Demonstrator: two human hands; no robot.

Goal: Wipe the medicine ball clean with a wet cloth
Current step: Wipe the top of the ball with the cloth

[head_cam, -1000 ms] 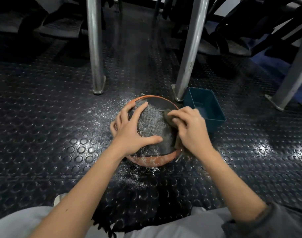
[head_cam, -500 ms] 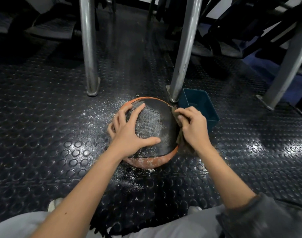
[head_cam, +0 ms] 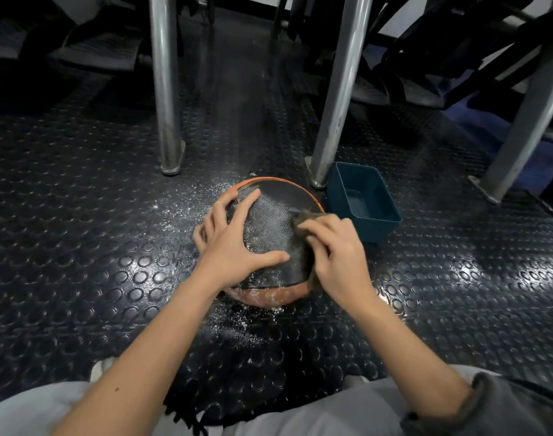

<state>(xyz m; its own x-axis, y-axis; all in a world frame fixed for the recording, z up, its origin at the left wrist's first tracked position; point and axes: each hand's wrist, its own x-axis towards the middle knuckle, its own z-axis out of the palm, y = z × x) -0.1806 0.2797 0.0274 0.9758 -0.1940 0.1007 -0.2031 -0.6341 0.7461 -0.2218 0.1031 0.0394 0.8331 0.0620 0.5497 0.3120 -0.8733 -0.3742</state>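
Down on the floor (head_cam: 80, 247), the left hand (head_cam: 234, 243) lies flat on the upper left side of the medicine ball (head_cam: 275, 221). Its fingers are straight and spread wide apart. The thumb reaches across the black textured panel toward the right, and the forefinger points away from the person. The bare left forearm runs up from the lower left.

The ball rests on the floor between the two hands. It is black on top with an orange band round the edge, and it is speckled with white powder.

The right hand (head_cam: 338, 250) sits on the ball's right side. Its fingers are curled together and clamped on a dark brownish cloth (head_cam: 303, 215), pressing it to the ball. More of the cloth shows under the heel of that hand. A grey sleeve (head_cam: 504, 410) is pushed up the right forearm.

The floor is black rubber with raised round studs, shiny in places. White powder (head_cam: 187, 196) is scattered on it to the left of the ball and in front of it.

A metal post (head_cam: 165, 89) stands beyond the ball to the left. A second post (head_cam: 338, 89) has its foot just behind the ball. A dark blue tub (head_cam: 363, 199) sits just beside the ball on the right, near that foot. A third post (head_cam: 526, 121) slants at the far right. Dark equipment fills the background.

Light grey trousers (head_cam: 33, 413) cross the near edge.
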